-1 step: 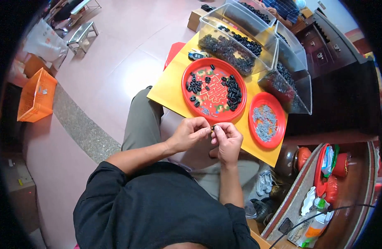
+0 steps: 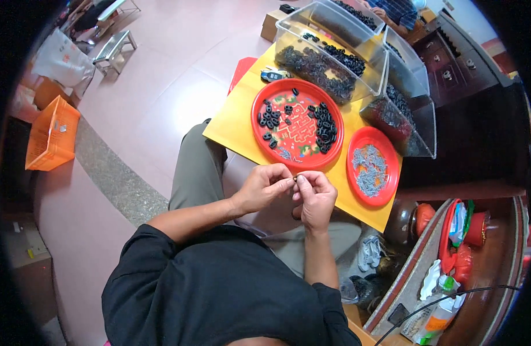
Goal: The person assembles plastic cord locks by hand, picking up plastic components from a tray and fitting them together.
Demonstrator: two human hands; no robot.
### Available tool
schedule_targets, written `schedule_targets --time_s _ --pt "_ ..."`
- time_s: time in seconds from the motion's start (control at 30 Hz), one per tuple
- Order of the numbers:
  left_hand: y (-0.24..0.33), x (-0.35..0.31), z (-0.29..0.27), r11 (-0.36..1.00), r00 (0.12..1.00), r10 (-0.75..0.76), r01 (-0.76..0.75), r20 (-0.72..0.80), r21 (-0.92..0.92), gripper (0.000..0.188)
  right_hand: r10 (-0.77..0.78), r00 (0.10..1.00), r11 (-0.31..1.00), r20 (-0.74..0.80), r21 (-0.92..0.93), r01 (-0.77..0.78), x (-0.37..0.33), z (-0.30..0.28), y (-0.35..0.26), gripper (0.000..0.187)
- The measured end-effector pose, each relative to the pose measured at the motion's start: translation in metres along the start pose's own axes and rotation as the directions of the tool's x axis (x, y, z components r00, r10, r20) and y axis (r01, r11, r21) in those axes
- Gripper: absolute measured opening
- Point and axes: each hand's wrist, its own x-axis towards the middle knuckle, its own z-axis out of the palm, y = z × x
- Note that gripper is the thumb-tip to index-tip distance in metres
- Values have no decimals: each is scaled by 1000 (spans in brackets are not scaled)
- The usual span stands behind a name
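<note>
The left hand (image 2: 265, 187) and the right hand (image 2: 316, 196) meet fingertip to fingertip over the person's lap, both pinched on one small dark part (image 2: 295, 179) held between them; it is too tiny to tell its shape for sure, though it looks like one of the black ring pieces (image 2: 325, 128) lying just ahead. Each hand is closed around that part, the remaining fingers curled in. Directly beyond the fingertips, close to them, sits a large round red tray (image 2: 298, 164) with those black pieces scattered over it in two loose clusters. Beyond the right hand and to its outer side is a smaller red plate (image 2: 386, 190) carrying a heap of small grey metal bits (image 2: 369, 170). Both rest on a yellow board (image 2: 234, 124). Farther ahead of the hands stand clear plastic bins (image 2: 294, 34) filled with more dark parts. Well off beyond the left hand, an orange crate (image 2: 49, 135) sits on the floor.
</note>
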Motion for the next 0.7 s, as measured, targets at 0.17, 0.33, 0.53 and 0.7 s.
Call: schedule_targets --time_s 0.17,0.33,0.53,0.7 --pt "-4 17 3 995 998 -57 56 1 86 9 -168 986 978 -5 122 167 13 -13 22 2" --pt "13 53 -29 561 918 392 -288 58 776 9 -100 992 993 72 64 95 52 -36 -11 5" --pt "10 92 -24 343 922 200 -382 331 858 8 -269 962 963 42 29 268 99 -54 -41 9" --pt "3 114 -15 217 873 -9 -475 488 853 11 -243 966 970 86 41 240 100 -56 -33 9"
